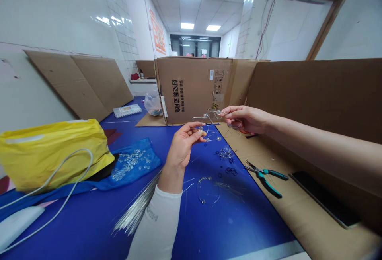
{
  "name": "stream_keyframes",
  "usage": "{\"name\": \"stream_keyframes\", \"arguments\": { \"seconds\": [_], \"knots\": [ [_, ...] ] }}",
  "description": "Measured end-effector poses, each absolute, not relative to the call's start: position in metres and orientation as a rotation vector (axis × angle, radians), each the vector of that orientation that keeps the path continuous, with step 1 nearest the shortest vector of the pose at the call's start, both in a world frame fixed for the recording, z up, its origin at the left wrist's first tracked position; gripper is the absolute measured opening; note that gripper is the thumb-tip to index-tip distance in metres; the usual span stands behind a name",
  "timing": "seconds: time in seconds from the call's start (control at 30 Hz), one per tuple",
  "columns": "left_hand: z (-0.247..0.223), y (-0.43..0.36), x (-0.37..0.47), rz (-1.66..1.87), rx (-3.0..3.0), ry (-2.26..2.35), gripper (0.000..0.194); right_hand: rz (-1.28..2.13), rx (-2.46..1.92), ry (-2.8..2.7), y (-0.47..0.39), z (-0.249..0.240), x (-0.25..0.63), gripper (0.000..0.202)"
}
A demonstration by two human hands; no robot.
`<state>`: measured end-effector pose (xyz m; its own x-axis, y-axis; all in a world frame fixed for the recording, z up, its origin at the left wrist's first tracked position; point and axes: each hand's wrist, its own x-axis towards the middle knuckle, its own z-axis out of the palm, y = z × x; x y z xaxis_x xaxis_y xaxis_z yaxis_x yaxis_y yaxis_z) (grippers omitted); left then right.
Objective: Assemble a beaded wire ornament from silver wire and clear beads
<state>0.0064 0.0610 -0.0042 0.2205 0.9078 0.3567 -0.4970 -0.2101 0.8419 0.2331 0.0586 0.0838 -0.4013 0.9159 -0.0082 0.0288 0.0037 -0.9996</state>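
Observation:
My left hand (186, 140) pinches a looped silver wire with clear beads (205, 116) above the blue table. To its right, my right hand (243, 117) is closed on the far side of the same beaded wire. The loops hang in the air between both hands, and some fingers hide parts of them. Below lies a separate wire ring (219, 193) with several clear beads on it. Small black rings (231, 171) and a tangled cluster of thin wire (227, 153) rest on the table just beneath my hands.
Teal-handled pliers (267, 178) and a black phone (325, 198) lie on cardboard at right. A bundle of straight wires (139, 208) is under my left forearm. Loose clear beads (131, 162) sit on blue cloth beside a yellow bag (56, 148). A cardboard box (193, 92) stands ahead.

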Motion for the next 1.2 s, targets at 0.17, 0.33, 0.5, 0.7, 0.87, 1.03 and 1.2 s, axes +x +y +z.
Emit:
{"name": "stream_keyframes", "arguments": {
  "seconds": [0.17,0.33,0.5,0.7,0.87,1.03,1.2],
  "knots": [
    [-0.0046,0.0618,0.0066,1.372,1.178,0.468,0.027,1.502,-1.005,-1.533,0.0581,0.0837,0.2342,0.025],
    [-0.0052,0.0627,0.0059,1.379,1.178,0.471,0.026,1.526,-0.972,-1.539,0.0608,0.0825,0.2346,0.023],
    [-0.0037,0.0625,0.0051,1.382,1.163,0.484,0.025,1.517,-0.964,-1.547,0.0632,0.0819,0.2334,0.022],
    [-0.0028,0.0626,0.0051,1.377,1.153,0.479,0.027,1.498,-0.936,-1.570,0.0647,0.0816,0.2328,0.023],
    [-0.0040,0.0629,0.0051,1.373,1.153,0.472,0.027,1.496,-0.934,-1.592,0.0647,0.0814,0.2333,0.023],
    [-0.0043,0.0626,0.0048,1.369,1.167,0.461,0.026,1.482,-0.941,-1.583,0.0650,0.0807,0.2335,0.020],
    [-0.0043,0.0627,0.0045,1.371,1.173,0.460,0.025,1.466,-0.951,-1.587,0.0660,0.0804,0.2333,0.021]
  ]
}}
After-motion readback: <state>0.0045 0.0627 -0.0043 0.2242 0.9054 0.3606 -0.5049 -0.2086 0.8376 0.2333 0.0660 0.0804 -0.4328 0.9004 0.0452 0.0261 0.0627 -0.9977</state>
